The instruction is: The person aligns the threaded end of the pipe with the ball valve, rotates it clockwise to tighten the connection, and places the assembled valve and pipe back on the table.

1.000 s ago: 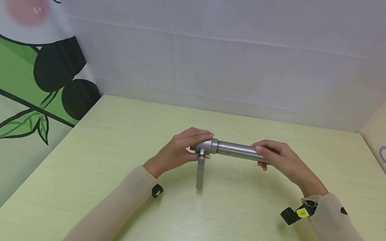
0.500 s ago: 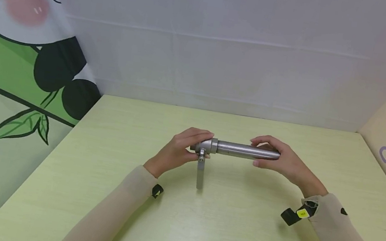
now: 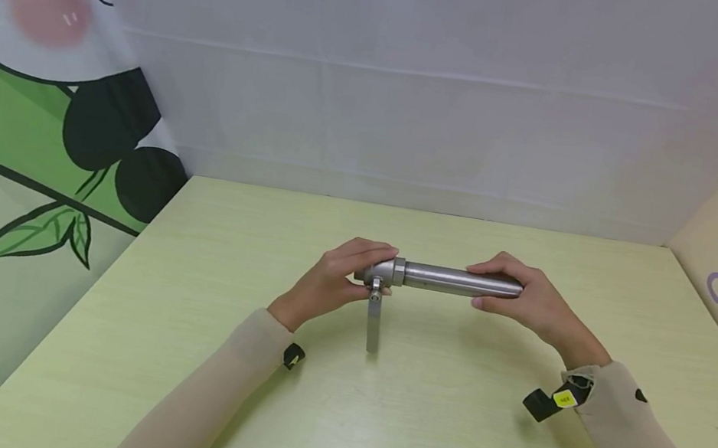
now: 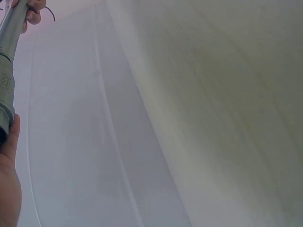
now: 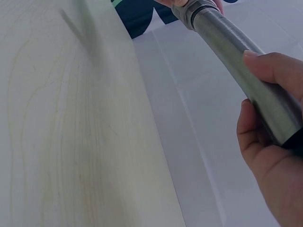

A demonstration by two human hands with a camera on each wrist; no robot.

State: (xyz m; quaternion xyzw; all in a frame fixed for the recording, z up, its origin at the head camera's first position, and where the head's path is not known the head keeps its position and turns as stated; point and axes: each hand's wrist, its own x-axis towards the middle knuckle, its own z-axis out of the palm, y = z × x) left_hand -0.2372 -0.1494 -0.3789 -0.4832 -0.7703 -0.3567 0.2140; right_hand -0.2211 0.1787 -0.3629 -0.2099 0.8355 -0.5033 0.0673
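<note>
A silver metal ball valve [image 3: 383, 270] is joined to a straight steel pipe [image 3: 437, 278] that runs to the right. From the valve a flat grey lever [image 3: 373, 323] points toward the person. My left hand [image 3: 333, 274] grips the valve's left end, fingers over the top and thumb on the near side. At the other end my right hand [image 3: 538, 305] holds the pipe between thumb and fingers. The right wrist view shows the pipe [image 5: 236, 56] passing between the right hand's [image 5: 279, 161] thumb and fingers. In the left wrist view the valve [image 4: 5, 87] is partly cut off.
Both hands are above a pale wood-grain table [image 3: 329, 421]. A light grey cloth wall [image 3: 418, 109] stands behind its back edge. Cartoon-printed panels flank the left and right sides. Small black cameras sit on both wrists.
The right hand has loosened and turned about the pipe's end, then taken hold again. Its thumb has gone from the top to the near side. The left hand and valve have stayed in place.
</note>
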